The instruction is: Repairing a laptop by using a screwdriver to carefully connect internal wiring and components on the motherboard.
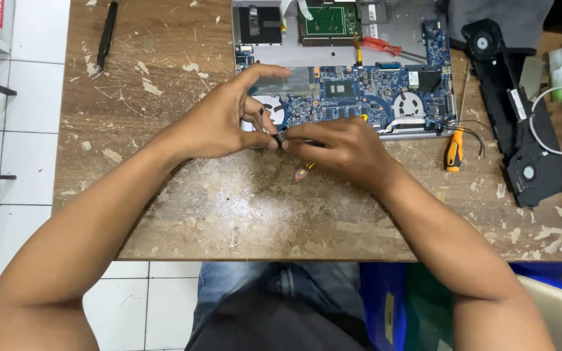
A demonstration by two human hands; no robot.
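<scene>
While both hands pinch one tiny dark part [280, 137] over the table [229, 208] edge of the open laptop [359, 97], risk is a slip: part looks small enough to drop onto the scarred wood or into the exposed board and get lost near the fan.

Left hand [226, 120]: thumb and forefinger closed on the part, other fingers fanned loose above the laptop's near left corner.

Right hand [343, 146]: fingertips clamped on the same part from the other side; something yellow-handled shows under it, can't tell if it's gripped. A twist there could scrape the board.

Right of the laptop: orange screwdriver [453, 151], loose black wires close by, snag risk. Beyond, a black speaker assembly [521, 130]. On the laptop's far side, a red-handled screwdriver [380, 45].
</scene>
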